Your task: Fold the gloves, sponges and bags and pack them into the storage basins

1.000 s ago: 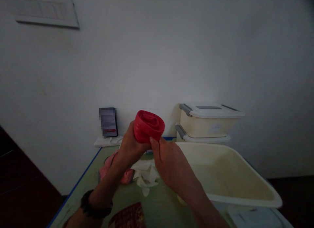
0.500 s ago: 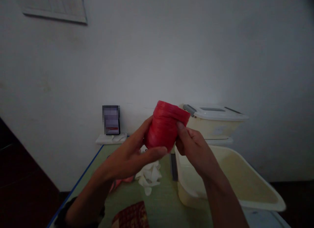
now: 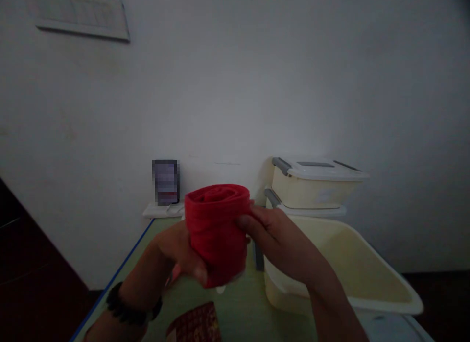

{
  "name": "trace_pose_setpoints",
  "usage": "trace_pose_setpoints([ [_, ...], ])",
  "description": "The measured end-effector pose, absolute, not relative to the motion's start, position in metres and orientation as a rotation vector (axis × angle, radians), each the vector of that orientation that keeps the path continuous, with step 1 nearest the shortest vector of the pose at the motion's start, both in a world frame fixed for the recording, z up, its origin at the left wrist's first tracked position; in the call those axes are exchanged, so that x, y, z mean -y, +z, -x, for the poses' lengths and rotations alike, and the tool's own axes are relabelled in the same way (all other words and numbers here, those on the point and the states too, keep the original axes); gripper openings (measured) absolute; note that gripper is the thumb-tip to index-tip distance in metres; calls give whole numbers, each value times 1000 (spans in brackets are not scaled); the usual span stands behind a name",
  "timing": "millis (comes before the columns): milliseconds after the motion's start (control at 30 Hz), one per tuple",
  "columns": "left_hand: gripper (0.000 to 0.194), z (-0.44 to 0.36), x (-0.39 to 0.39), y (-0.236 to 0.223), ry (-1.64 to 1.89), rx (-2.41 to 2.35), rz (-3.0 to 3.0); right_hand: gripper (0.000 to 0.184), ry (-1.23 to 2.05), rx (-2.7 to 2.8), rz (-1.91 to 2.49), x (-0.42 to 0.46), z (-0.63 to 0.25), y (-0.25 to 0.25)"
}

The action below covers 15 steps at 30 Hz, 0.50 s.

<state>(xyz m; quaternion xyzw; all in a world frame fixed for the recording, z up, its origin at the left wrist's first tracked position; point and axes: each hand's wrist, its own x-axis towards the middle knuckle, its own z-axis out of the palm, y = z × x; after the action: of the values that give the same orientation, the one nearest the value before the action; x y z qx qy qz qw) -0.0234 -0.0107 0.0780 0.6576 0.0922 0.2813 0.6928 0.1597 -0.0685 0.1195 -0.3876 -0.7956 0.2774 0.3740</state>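
Upright above the table, a thick red roll [image 3: 219,239] is held between both my hands. Folded layers spiral round its open top; I cannot tell whether it is cloth or thin plastic. My left hand [image 3: 179,249], with a dark bead bracelet on the wrist, wraps its left side, thumb low on the front. On the right, my right hand [image 3: 275,236] pinches the upper edge of the roll, thumb in front. The other fingers of my left hand are behind it. A bit of white material [image 3: 221,289] peeks out under the roll.
An open cream tub [image 3: 352,303] stands at the right, with a lidded cream box [image 3: 312,190] behind it. A phone-like screen [image 3: 167,182] leans on a white strip at the back left. A dark red patterned packet [image 3: 194,325] lies at the green table's near edge.
The roll has come down and left, turning from tilted to upright so its top shows. Both hands moved with it. The crumpled white material behind is now mostly hidden.
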Motion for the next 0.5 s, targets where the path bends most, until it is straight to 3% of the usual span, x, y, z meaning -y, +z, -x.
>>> trace_pose_setpoints([
  [267,43,-1,21,87,805,-511,-1308,43,-65,1930,1692,56,-158,114],
  [500,56,-15,23,94,881,-682,-1430,41,-285,1906,1937,55,-159,118],
])
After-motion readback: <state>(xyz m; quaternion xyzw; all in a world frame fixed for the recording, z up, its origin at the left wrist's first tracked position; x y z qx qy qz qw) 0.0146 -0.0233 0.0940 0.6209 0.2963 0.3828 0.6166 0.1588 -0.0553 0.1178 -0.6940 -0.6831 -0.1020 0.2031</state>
